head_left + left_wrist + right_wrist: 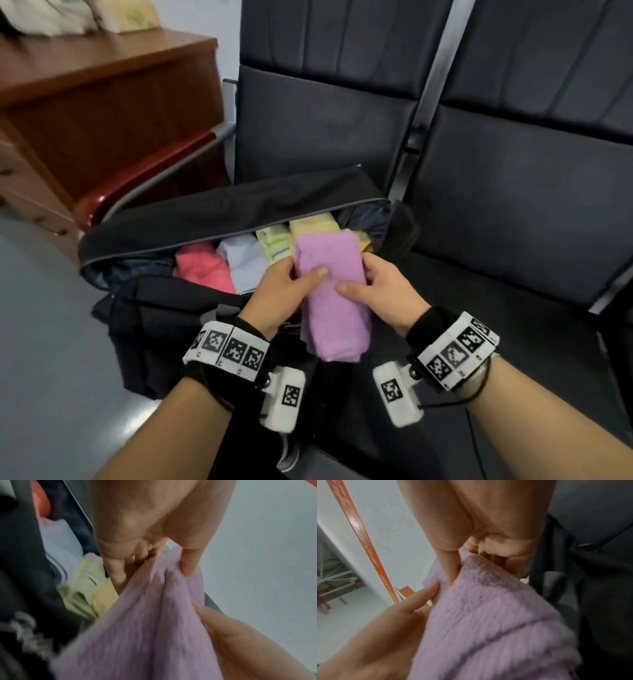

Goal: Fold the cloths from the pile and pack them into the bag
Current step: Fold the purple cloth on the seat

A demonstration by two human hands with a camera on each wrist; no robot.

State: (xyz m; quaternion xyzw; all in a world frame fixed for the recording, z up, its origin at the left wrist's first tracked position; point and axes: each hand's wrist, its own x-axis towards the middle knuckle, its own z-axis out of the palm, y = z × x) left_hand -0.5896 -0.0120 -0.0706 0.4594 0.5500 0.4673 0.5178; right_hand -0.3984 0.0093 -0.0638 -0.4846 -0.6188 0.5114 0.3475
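A folded lilac cloth (330, 291) hangs over the near edge of the open black bag (212, 216), held by both hands. My left hand (287, 291) grips its left side, thumb on top. On the right side my right hand (373, 291) pinches it the same way. The left wrist view shows the left hand (154, 563) with its thumb pressed into the lilac cloth (154, 628). From the right wrist, the right hand (471, 563) pinches the cloth's (496, 615) fluffy fold. Inside the bag lie a pink cloth (203, 267), a white one (245, 260) and yellow-green ones (277, 241).
The bag sits on a row of dark padded seats (513, 222); the seat to the right is bare. A wooden desk (102, 102) stands at the left with pale cloths (68, 15) on top. Grey floor (41, 342) lies left of the bag.
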